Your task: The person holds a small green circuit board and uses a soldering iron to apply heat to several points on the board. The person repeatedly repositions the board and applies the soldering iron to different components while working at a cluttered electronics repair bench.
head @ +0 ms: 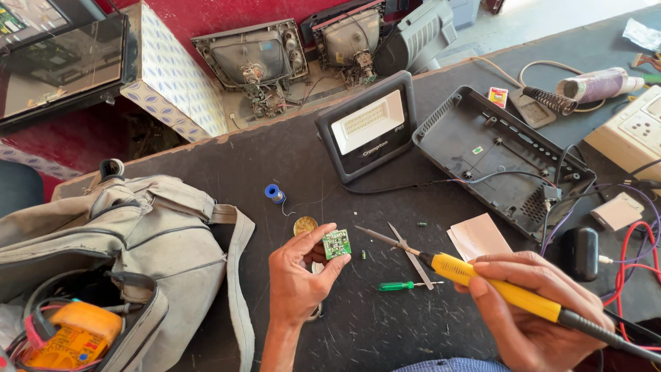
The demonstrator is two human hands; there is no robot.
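Soldering work on a small green circuit board, iron in hand but tip not yet on the board.

Going by size, I see the grey tool bag [138,234] at lower left, the open black housing [499,162] at upper right and the LED floodlight [368,127] at top centre. At lower right my right hand [533,310] is closed round the yellow soldering iron [496,286], its tip pointing left, near the board but apart from it. At lower centre my left hand [299,275] pinches the green circuit board [337,244] between thumb and fingertips, lifted off the dark bench [206,148]. I judge this the approach step; next calls for steadying the board and bringing the tip onto one pad. A green screwdriver [403,285] and solder spool [275,193] lie nearby.
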